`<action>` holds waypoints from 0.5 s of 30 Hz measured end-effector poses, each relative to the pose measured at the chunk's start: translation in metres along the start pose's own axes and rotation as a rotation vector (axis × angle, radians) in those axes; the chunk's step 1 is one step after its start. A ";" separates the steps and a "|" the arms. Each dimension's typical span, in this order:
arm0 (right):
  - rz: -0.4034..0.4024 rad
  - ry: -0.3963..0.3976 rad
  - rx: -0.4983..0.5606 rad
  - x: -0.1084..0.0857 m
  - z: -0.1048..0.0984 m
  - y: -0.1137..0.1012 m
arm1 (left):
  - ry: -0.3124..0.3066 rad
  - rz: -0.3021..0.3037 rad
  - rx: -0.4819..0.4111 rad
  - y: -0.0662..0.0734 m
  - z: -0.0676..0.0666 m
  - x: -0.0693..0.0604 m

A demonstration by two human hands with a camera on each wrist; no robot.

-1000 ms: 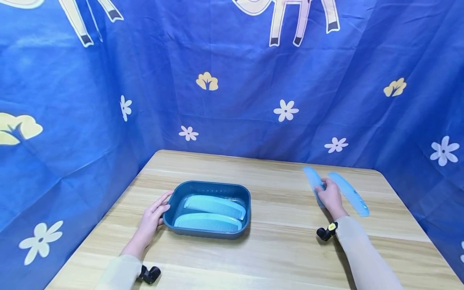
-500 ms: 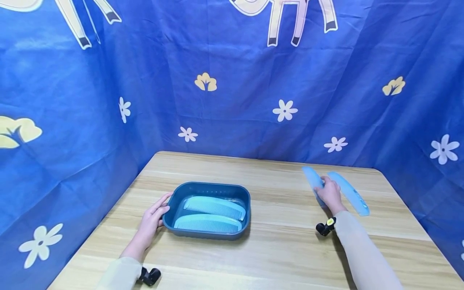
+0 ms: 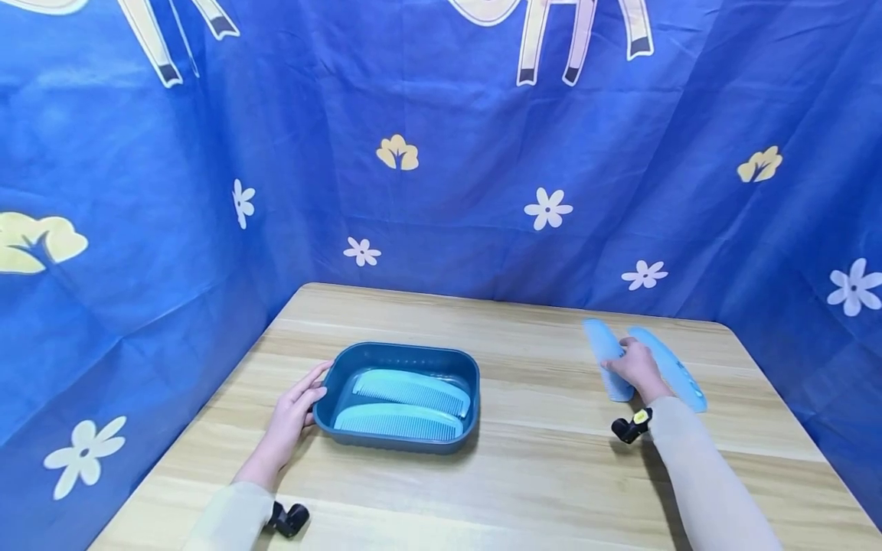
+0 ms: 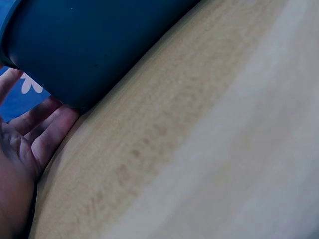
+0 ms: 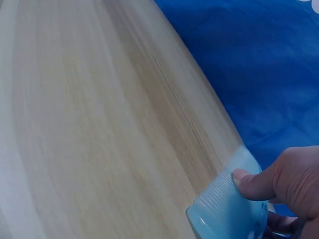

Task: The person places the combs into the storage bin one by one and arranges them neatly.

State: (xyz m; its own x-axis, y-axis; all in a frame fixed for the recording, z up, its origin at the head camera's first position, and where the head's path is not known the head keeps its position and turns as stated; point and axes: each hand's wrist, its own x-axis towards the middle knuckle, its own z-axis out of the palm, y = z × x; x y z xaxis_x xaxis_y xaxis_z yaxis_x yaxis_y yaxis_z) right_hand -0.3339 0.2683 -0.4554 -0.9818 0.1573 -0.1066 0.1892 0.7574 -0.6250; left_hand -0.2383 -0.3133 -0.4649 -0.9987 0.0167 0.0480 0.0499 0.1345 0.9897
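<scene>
My left hand point(image 3: 292, 413) rests against the left end of a dark teal plastic basin point(image 3: 396, 443). In the left wrist view its fingers point(image 4: 57, 127) touch the basin's outer wall point(image 4: 94, 55) near the bottom. Two light blue combs, a rear comb point(image 3: 406, 386) and a front comb point(image 3: 393, 419), lie side by side inside. At the right, my right hand point(image 3: 637, 367) pinches a translucent blue comb point(image 3: 602, 344), its thumb point(image 5: 251, 183) on the broad face, as the right wrist view shows. Another blue comb point(image 3: 678, 375) lies just right of that hand, partly behind the forearm.
A wooden table point(image 3: 530, 474) carries everything. Blue patterned cloth point(image 3: 468, 214) hangs behind it and along both sides. Each wrist wears a small black camera, one on the left point(image 3: 289, 520) and one on the right point(image 3: 630, 428).
The comb in my right hand has turned, and its toothed face shows more clearly. The left hand, the basin and the combs inside keep their places, apart from a slight shift of the head view.
</scene>
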 end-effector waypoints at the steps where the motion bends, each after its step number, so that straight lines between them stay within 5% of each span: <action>1: 0.007 0.002 0.011 0.000 0.000 0.000 | 0.001 0.000 0.002 0.000 0.000 0.000; 15: 0.027 0.079 0.037 -0.003 0.002 -0.005 | -0.006 0.009 -0.024 0.001 -0.002 0.000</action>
State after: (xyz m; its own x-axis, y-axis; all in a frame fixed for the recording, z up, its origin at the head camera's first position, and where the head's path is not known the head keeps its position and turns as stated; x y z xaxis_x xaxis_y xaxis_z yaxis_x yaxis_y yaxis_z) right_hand -0.3316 0.2632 -0.4535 -0.9716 0.2279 -0.0639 0.2136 0.7281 -0.6513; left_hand -0.2379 -0.3148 -0.4632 -0.9982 0.0238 0.0557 0.0580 0.1106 0.9922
